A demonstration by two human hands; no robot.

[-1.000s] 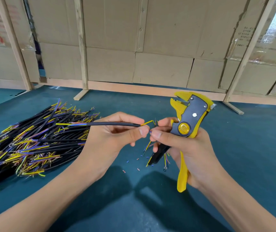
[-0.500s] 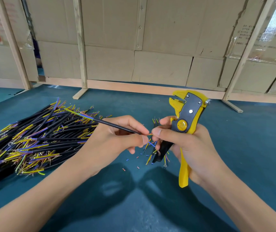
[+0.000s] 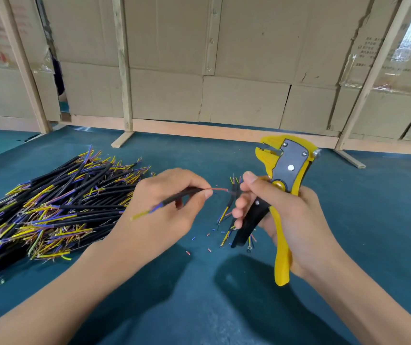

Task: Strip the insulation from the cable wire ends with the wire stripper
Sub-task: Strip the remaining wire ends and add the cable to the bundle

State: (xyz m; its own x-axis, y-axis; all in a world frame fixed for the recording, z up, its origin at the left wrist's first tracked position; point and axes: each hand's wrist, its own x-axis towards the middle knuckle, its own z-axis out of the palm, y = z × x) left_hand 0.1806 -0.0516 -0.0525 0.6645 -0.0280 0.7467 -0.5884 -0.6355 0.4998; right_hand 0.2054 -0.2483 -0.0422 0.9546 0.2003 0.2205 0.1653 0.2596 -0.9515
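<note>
Left hand (image 3: 164,207): pinches 1 black cable (image 3: 182,195) between thumb and fingers, held above the table (image 3: 373,220). The cable runs from lower left to upper right through the grip. Its near end shows blue and yellow wires, blurred. Its far end shows a red wire (image 3: 220,190) reaching toward the right hand.

Right hand (image 3: 289,215): grips the stripper (image 3: 286,175) by its handles, head up and tilted slightly right. The index fingertip reaches left, near the tip of the red wire; contact cannot be told.

Stripper: yellow body, grey side plate with rivets, 1 yellow handle hanging below the palm, 1 black handle angled down-left under the fingers. The jaws at the top left of the head stand apart with nothing between them.

Pile (image 3: 50,205): many black cables with yellow and blue wire ends, lying on the table to the left, just beside the left wrist.

Scraps (image 3: 208,235): small red and blue insulation bits scattered on the table between the hands.

A few cables (image 3: 226,212): lying on the table under and behind the right fingers.

Backdrop: cardboard wall (image 3: 236,58) with wooden posts.
</note>
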